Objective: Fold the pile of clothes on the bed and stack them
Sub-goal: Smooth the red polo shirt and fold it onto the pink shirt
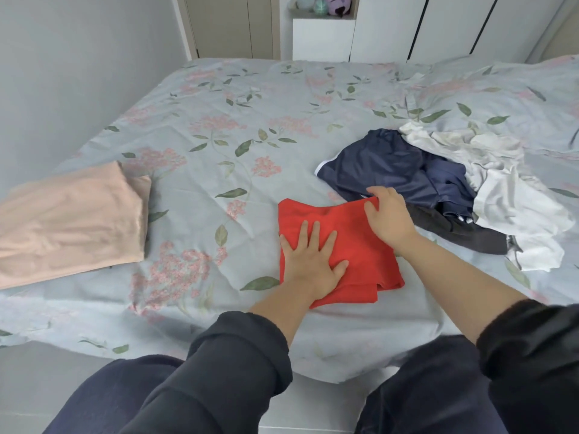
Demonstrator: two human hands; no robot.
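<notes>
My right grip (390,219) is clenched on the far right corner of the red garment (360,249), with the fingers curled over its edge and the thumb on top. My left grip (313,266) is released. It lies flat with fingers spread, pressing the near left part of the same cloth. The red garment lies partly folded on the bed (219,120), close to its front edge and under both my grips.

Just beyond my right grip sits the unfolded pile. The navy shorts (385,170) are nearest, a dark grey piece (460,234) lies just right of my wrist, and crumpled white clothing (513,202) is farther right.

Well off to the left of my left grip, a folded peach garment (69,220) rests flat on the floral sheet. My black sleeves (244,355) end at mid-forearm.
</notes>
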